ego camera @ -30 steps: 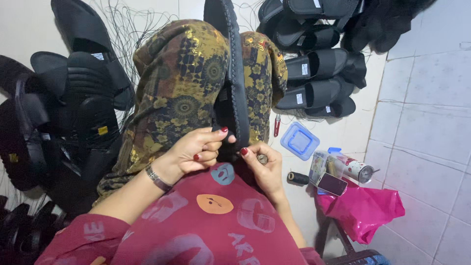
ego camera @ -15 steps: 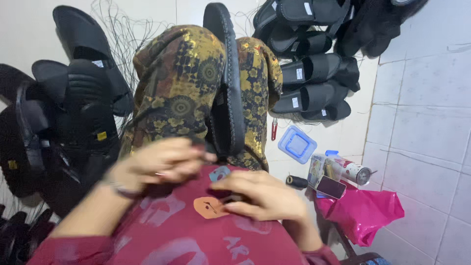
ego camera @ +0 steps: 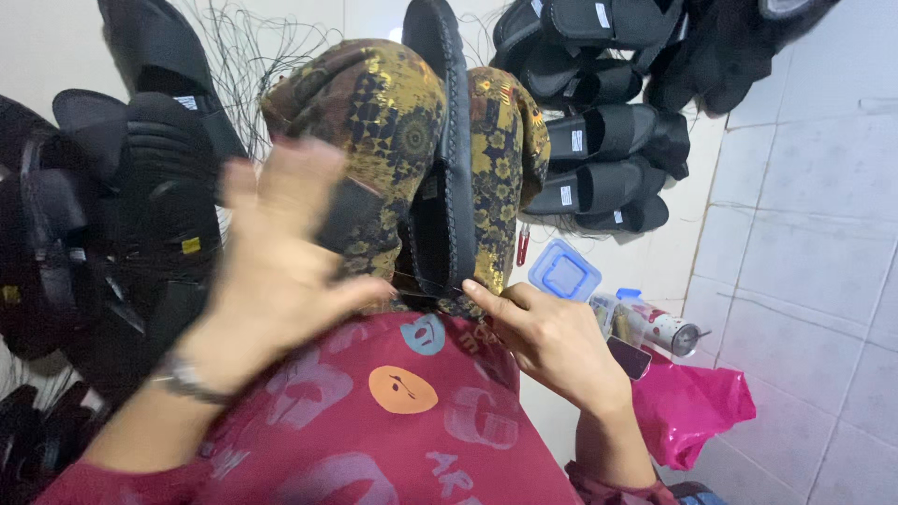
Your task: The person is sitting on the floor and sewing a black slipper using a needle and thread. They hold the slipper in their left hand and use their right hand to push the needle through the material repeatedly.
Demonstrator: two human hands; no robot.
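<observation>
A black sandal (ego camera: 447,159) stands on edge, gripped between my patterned-trousered knees (ego camera: 374,122) so it stays put. My right hand (ego camera: 552,341) pinches at its near end, fingertips closed on the sole's edge. My left hand (ego camera: 281,252), blurred, is spread open beside it, grasping nothing. Finished sandals (ego camera: 599,140) pile up far right.

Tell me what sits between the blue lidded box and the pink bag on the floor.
In the head view, a cylindrical can lies on its side between the blue lidded box and the pink bag, with a dark flat object beside it.
</observation>
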